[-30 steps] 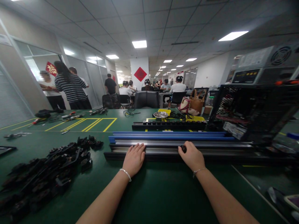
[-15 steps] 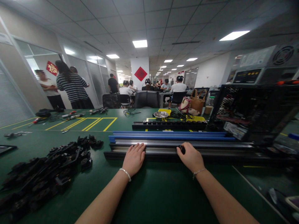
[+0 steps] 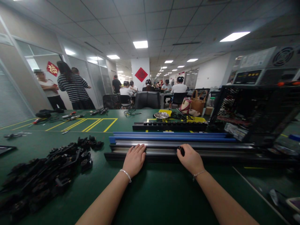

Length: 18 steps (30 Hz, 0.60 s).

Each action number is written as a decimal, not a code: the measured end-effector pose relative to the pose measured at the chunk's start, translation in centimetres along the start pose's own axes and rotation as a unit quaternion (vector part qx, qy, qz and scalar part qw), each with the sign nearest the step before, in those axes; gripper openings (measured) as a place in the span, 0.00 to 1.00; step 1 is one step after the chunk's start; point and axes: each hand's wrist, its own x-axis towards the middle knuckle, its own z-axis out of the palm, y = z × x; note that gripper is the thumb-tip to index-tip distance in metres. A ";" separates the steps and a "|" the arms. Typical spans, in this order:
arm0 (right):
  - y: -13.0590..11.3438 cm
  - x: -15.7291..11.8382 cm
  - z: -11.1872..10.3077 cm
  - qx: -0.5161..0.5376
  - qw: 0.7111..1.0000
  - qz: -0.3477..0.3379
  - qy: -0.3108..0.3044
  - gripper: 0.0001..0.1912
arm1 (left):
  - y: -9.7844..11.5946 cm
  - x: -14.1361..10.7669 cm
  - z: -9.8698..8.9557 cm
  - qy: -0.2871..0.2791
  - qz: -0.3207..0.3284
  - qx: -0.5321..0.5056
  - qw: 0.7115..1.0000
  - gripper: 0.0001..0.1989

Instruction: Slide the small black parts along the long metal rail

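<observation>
My left hand [image 3: 134,158] lies with its fingers stretched out on the near black-and-silver rail [image 3: 161,152]. Farther right, my right hand [image 3: 191,157] is closed on a small black part [image 3: 182,151] at the same rail; the fingers partly cover it. Just behind are another silver rail [image 3: 164,144] and blue rails [image 3: 173,135], lying parallel. A heap of black parts [image 3: 49,172] spreads over the green table [image 3: 164,193] to the left of my hands.
Behind the rails stand a black strip with small parts [image 3: 168,125], a metal bowl [image 3: 161,115] and a yellow tray [image 3: 165,112]. An open computer case [image 3: 255,112] is at the right. Tools [image 3: 72,117] and cables lie at the back left. People are beyond the table.
My right hand has shifted very slightly to the left with the small black part. My left hand has stayed in place.
</observation>
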 end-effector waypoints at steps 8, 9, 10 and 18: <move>-0.4 -0.1 -0.1 -0.010 1.000 -0.008 -0.008 0.12 | 0.2 0.0 -0.3 -0.004 -0.004 -0.001 1.000 0.20; -0.5 -0.1 -0.2 -0.011 1.000 -0.010 -0.010 0.12 | 0.2 0.0 -0.3 -0.006 -0.003 0.000 1.000 0.20; -0.5 -0.1 -0.2 -0.012 1.000 -0.013 -0.011 0.13 | 0.2 0.0 -0.3 -0.006 -0.003 0.000 1.000 0.20; -0.9 -0.3 0.0 -0.007 0.999 -0.030 -0.016 0.15 | 0.0 -0.1 0.0 -0.005 0.002 -0.002 1.000 0.20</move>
